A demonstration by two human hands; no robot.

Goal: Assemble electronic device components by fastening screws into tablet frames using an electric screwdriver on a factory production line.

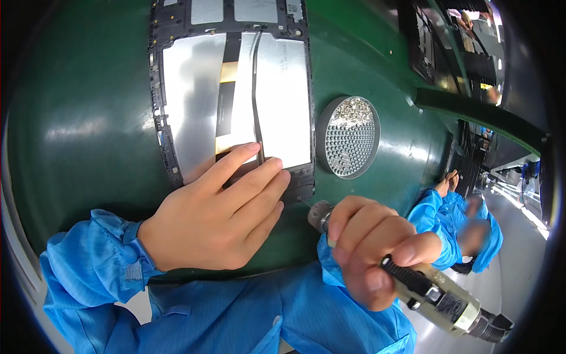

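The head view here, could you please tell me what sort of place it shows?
Probably an electronics assembly workshop: the left hand rests on an opened tablet-like device, the right hand grips a power screwdriver, and a round dish holds what look like tiny screws.

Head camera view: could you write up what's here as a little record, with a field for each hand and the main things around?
Left hand: laid open on the near part of the panel, fingertips beside the black cable
Left hand point
Right hand: gripping a screwdriver
Screwdriver tip: by the panel's near right corner; contact unclear
Panel: silver and black, flat on the green table
Right of panel: round dish, small shiny metal pieces inside
Background: another person in blue, at right
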